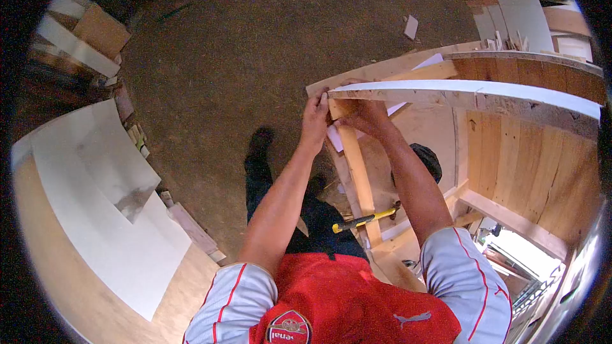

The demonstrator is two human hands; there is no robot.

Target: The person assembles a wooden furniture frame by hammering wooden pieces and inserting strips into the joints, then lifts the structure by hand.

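My left hand point(315, 114) is closed at the front corner of a wooden frame point(398, 95), its fingertips pressed to the end of a long board with a white top face. On the inner side of that corner, my right hand point(366, 116) is wrapped around the same joint; the board hides part of its fingers. A short wooden block point(339, 109) shows between the two hands. Below them, a narrow wooden strip point(358, 172) runs down toward my body. A hammer point(364, 220) with a yellow and black handle lies across the lower frame pieces.
Slatted wooden panels point(510, 153) stand at the right. White sheets point(108, 216) lie on a plywood surface point(51, 261) at the left. Stacked boards point(89, 32) sit at the far left, and more offcuts point(510, 6) at the far right. A small scrap point(410, 27) lies on the brown floor.
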